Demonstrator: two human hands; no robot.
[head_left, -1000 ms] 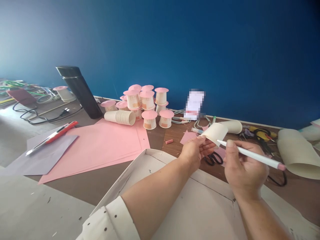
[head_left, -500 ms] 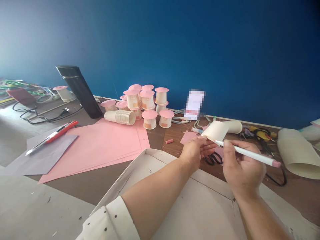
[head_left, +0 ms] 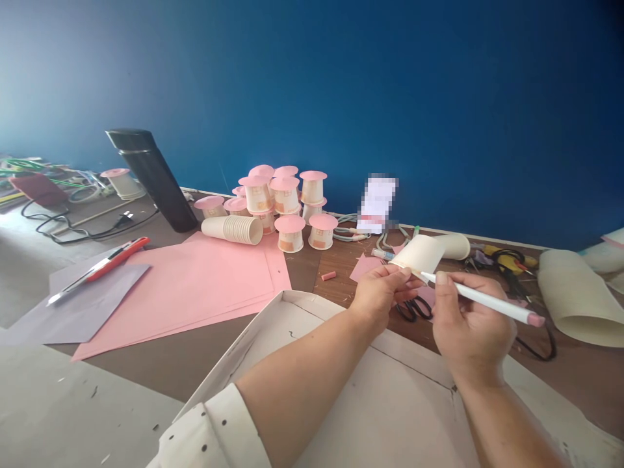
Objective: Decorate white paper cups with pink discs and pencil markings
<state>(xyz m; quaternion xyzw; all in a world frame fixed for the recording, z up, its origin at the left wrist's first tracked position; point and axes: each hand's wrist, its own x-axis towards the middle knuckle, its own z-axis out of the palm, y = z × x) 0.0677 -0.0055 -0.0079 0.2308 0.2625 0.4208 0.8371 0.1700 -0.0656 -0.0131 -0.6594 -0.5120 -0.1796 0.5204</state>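
My left hand (head_left: 383, 289) is closed on the rim end of a white paper cup (head_left: 418, 252), which is tilted over the table. Pinched in my right hand (head_left: 470, 325) is a white marker pen (head_left: 492, 302) with a pink end; its tip meets or nearly meets the cup near the rim. A brownish mark shows faintly there. Just behind lies another white cup (head_left: 458, 247), on its side. Finished-looking paper cups with pink paper tops (head_left: 291, 224), windows and doors drawn on them, stand stacked to the left by the wall.
A white box lid (head_left: 390, 390) lies under my forearms. Leftward are pink paper sheets (head_left: 195, 279), a grey sheet (head_left: 112, 299) bearing a red utility knife (head_left: 104, 266), nested cups (head_left: 234, 229), and a black flask (head_left: 153, 179). A phone (head_left: 377, 205) leans on the wall; large cups (head_left: 575, 296) lie right.
The left thumb has shifted slightly right along the cup's rim. The pen has hardly moved, and the whole view has drifted a little.
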